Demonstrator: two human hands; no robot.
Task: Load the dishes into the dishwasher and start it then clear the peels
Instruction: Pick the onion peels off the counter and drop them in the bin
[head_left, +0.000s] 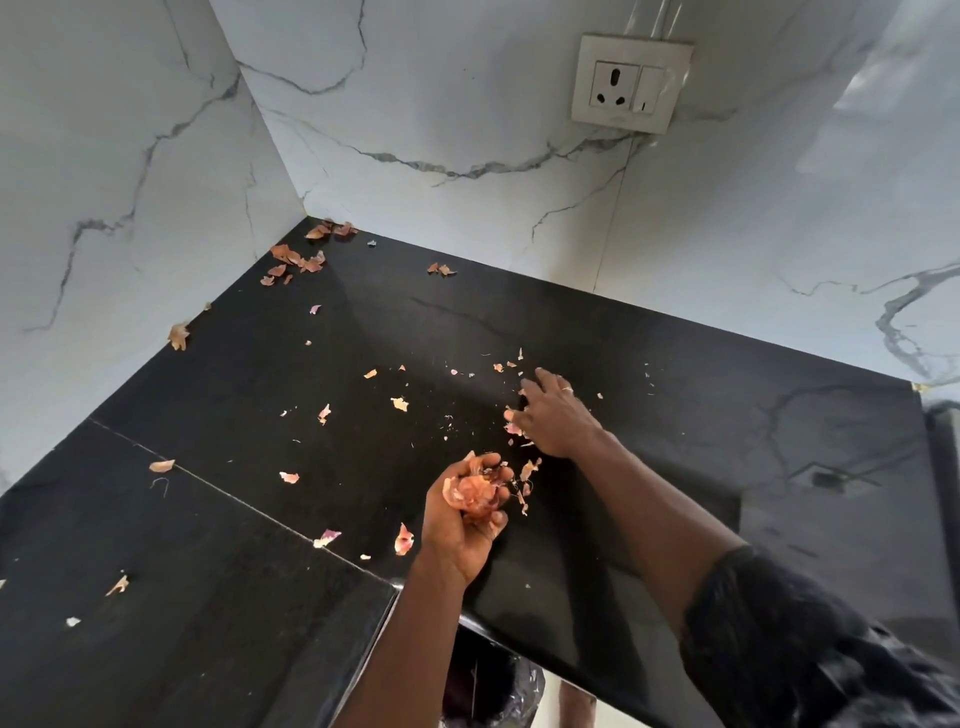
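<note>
Dry orange-pink onion peels lie scattered over a black stone counter (649, 374). My left hand (460, 525) is cupped palm up above the counter's inner corner, closed on a bunch of gathered peels (472, 492). My right hand (553, 415) lies flat on the counter just beyond it, fingers spread, touching a few small peels (514, 427) at its thumb side. More peels sit in a pile in the far corner (298, 258), and single pieces (404, 539) lie to the left of my left hand. No dishes or dishwasher are in view.
White marble-patterned walls (130, 182) close the counter on the left and the back. A wall socket with a switch (631, 83) sits high on the back wall. Below the counter's front edge a plastic bag (511, 691) shows on the floor.
</note>
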